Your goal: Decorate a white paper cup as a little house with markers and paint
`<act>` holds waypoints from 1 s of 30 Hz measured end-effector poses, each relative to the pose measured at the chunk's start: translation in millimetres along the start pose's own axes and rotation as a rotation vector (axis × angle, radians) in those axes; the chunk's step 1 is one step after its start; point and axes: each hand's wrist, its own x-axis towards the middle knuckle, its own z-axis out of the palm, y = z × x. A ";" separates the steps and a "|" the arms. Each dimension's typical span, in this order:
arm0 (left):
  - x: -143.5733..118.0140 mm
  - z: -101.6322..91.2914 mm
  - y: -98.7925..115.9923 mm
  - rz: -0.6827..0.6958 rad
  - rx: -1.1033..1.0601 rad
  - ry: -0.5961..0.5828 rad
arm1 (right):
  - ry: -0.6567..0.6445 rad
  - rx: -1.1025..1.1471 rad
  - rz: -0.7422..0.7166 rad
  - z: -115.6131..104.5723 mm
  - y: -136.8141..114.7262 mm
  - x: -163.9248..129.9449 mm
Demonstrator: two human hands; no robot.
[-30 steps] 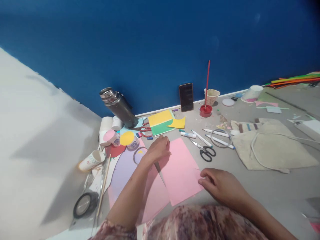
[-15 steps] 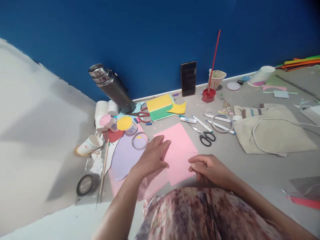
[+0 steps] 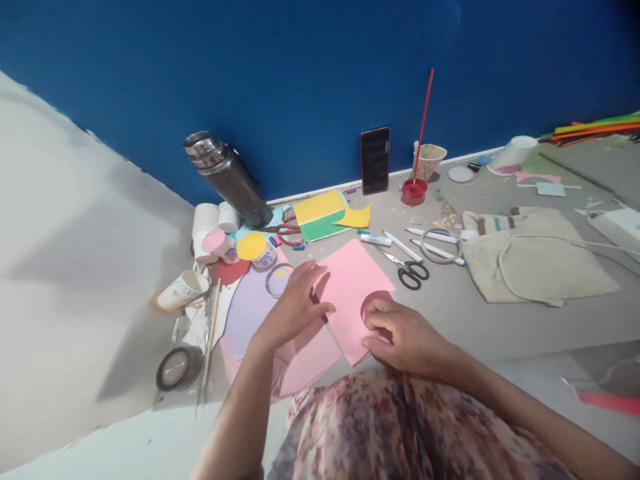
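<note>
Grey table [image 3: 483, 327], blue wall [image 3: 310, 87] on my feed. Pink sheet [image 3: 353, 280] lies between left hand [image 3: 297, 303], fingers apart, and right hand [image 3: 400, 333], curled at the sheet's edge (pinching or not, I cannot tell).

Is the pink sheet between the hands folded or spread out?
Mostly spread: the pink sheet lies open on the table, its edge curling up at the right hand. Any crease under that hand cannot be told.
</note>
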 end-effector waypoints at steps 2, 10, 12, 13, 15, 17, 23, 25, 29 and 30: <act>2.0 -11.7 -4.7 -0.038 -0.090 0.140 | 0.075 0.114 -0.233 -7.6 2.9 -3.9; 19.9 -20.2 7.1 0.075 -0.978 0.254 | 0.046 0.874 -0.397 -68.5 17.1 -7.0; 13.8 -21.9 19.9 0.083 -1.040 0.268 | -0.005 0.967 -0.254 -85.7 21.3 -6.1; 8.0 -23.9 27.0 0.080 -1.040 0.248 | -0.027 0.968 -0.168 -93.2 24.1 -4.8; -6.8 -27.8 40.7 -0.010 -0.977 0.143 | -0.037 0.934 -0.032 -103.2 30.8 1.1; -21.2 -28.2 50.1 -0.219 -0.910 0.095 | -0.014 0.864 0.051 -104.2 38.5 11.2; -43.0 -1.5 37.8 -0.552 -0.227 0.132 | 0.170 0.157 0.277 -66.3 56.3 38.9; -46.9 10.3 33.2 -0.546 0.120 0.252 | 0.185 -0.023 0.262 -55.7 57.4 41.9; -44.3 41.8 41.3 0.045 0.399 0.134 | 0.163 -0.338 0.224 -48.3 54.9 46.5; -41.0 51.5 45.2 0.144 0.421 0.013 | 0.153 -0.389 0.218 -48.0 54.3 48.1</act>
